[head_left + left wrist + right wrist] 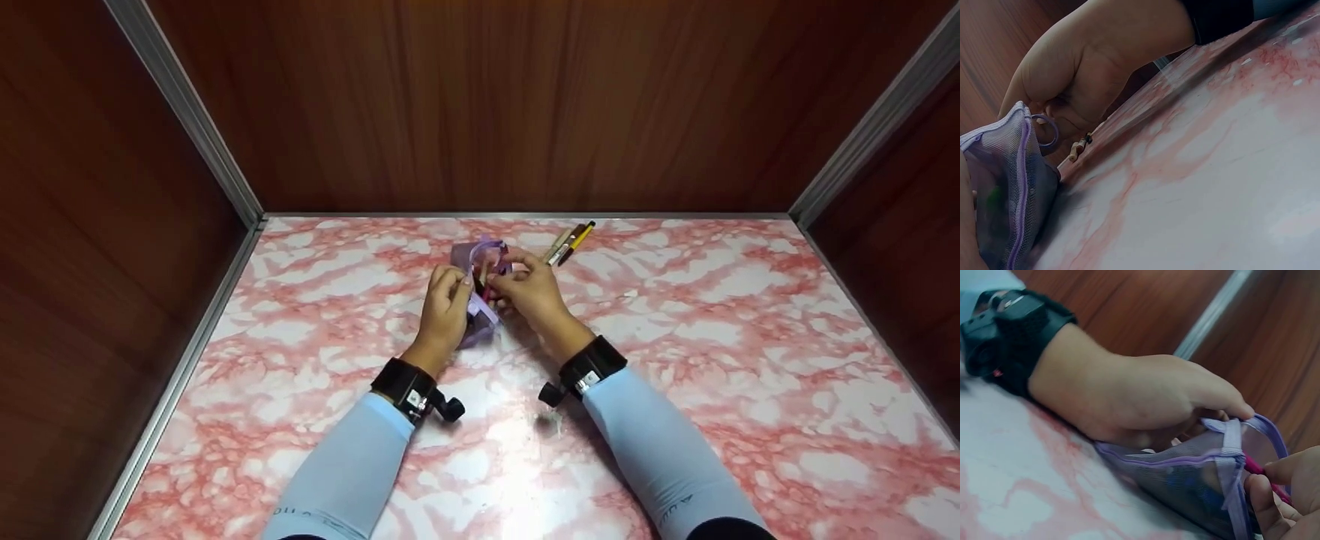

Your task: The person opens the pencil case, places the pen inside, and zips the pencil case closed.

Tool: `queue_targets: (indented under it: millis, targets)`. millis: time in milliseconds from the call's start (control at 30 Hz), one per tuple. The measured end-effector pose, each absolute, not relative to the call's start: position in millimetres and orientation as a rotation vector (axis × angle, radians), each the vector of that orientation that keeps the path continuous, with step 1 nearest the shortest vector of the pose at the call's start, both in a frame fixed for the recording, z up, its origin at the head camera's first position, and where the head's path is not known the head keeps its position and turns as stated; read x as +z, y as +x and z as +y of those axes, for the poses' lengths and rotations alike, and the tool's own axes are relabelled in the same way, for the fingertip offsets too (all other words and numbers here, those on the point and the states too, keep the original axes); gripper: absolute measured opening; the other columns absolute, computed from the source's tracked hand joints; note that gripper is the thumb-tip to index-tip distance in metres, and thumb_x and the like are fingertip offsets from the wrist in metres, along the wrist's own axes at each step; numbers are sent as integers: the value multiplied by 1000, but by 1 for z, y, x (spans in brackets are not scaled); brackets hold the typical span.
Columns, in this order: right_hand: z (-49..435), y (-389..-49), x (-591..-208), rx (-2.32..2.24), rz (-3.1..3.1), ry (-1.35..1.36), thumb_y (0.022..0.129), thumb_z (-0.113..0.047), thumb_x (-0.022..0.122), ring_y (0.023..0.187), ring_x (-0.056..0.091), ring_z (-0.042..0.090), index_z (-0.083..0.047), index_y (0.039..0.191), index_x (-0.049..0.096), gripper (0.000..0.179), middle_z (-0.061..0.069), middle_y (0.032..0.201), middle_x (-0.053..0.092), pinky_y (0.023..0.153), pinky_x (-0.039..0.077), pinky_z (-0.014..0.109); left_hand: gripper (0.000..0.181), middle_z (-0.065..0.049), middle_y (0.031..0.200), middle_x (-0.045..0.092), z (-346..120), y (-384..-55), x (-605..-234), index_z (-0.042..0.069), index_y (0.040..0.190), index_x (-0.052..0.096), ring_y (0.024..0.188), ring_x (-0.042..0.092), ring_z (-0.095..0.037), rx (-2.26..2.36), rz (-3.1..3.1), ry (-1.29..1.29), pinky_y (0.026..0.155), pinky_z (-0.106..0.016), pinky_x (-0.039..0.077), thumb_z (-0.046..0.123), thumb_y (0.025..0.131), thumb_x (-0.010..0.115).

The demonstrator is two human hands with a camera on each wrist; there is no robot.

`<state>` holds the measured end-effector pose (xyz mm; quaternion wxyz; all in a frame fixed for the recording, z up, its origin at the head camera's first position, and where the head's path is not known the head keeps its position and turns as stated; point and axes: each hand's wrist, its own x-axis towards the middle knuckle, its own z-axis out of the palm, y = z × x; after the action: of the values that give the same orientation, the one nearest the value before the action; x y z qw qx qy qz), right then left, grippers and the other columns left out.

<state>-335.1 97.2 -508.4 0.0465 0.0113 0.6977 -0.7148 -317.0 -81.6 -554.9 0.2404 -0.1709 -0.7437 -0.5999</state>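
Note:
A purple mesh pouch with lilac trim is held up above the table, its mouth spread. My left hand grips the pouch's edge, the thumb on the trim, as the right wrist view shows. At the mouth, my right hand pinches a slim magenta stick, likely a pen, between thumb and forefinger. Its lower part is hidden by the pouch and fingers. Through the mesh, blurred blue and green items show inside. In the left wrist view my right hand hides part of the pouch's far side.
Beyond my right hand, several pens lie side by side, among them a yellow and black pen. The table has a red and white marbled top. Brown wood panels with metal edging rise at the back and sides.

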Motion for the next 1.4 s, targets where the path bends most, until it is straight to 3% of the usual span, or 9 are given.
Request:
queue_targets:
  millis: [200, 433, 533, 700, 867, 1000, 1067, 1233, 1400]
  targets:
    - [100, -333, -504, -2085, 2232, -99, 99, 0, 80, 67, 76, 13, 6, 126, 77, 28, 7, 88, 83, 63, 66, 31, 19, -18, 114, 59, -79, -312, -547, -3, 101, 68, 108, 56, -24, -1652, -2083, -424, 97, -32, 46, 9, 114, 59]
    - [125, -342, -499, -1979, 2426, -82, 103, -5, 76, 74, 72, 21, 3, 117, 79, 16, 6, 92, 78, 60, 62, 33, 17, -15, 110, 55, -77, -313, -546, -3, 99, 66, 105, 52, -20, -1655, -2074, -431, 95, -29, 43, 6, 112, 59]
    - [143, -349, -499, -1842, 2612, -66, 106, -10, 75, 83, 71, 23, 1, 117, 80, 16, 10, 100, 77, 69, 62, 30, 17, -16, 109, 55, -77, -313, -546, -4, 99, 64, 104, 52, -19, -1648, -2082, -433, 94, -29, 43, 6, 111, 59]
    - [169, -357, -503, -1538, 2950, -112, 106, -12, 72, 96, 74, 27, 1, 117, 82, 20, 19, 108, 82, 90, 59, 38, 17, -18, 109, 55, -77, -313, -546, -6, 100, 65, 105, 53, -21, -1648, -2079, -441, 95, -29, 43, 6, 112, 59]
    - [189, -360, -509, -1295, 3128, -176, 105, -11, 72, 113, 76, 42, 1, 128, 81, 28, 25, 123, 79, 102, 59, 56, 18, -15, 109, 55, -79, -311, -548, -3, 97, 64, 103, 52, -19, -1656, -2080, -437, 93, -28, 43, 6, 112, 60]
    - [199, -362, -515, -1118, 3241, -243, 104, -10, 73, 130, 70, 51, 2, 137, 77, 36, 29, 138, 74, 113, 55, 62, 18, -14, 109, 54, -82, -310, -550, -3, 98, 64, 103, 52, -18, -1661, -2082, -427, 92, -28, 43, 6, 112, 60]
    - [202, -363, -517, -1039, 3271, -266, 104, -11, 73, 132, 68, 54, 2, 138, 76, 37, 27, 140, 74, 112, 55, 65, 18, -15, 110, 55, -82, -310, -550, -3, 99, 65, 105, 52, -19, -1662, -2082, -430, 93, -29, 44, 6, 112, 59]
    - [206, -365, -517, -850, 3238, -302, 107, -17, 73, 131, 65, 53, -6, 144, 73, 39, 19, 147, 73, 107, 53, 71, 16, -17, 113, 57, -82, -312, -550, -4, 101, 67, 109, 55, -22, -1668, -2081, -424, 97, -30, 45, 5, 112, 59]
    - [210, -366, -516, -687, 3170, -291, 111, -22, 70, 145, 57, 49, -15, 160, 63, 50, 13, 168, 61, 113, 47, 73, 16, -18, 113, 57, -81, -312, -548, -4, 99, 66, 110, 55, -23, -1673, -2063, -427, 98, -31, 45, 4, 111, 59]
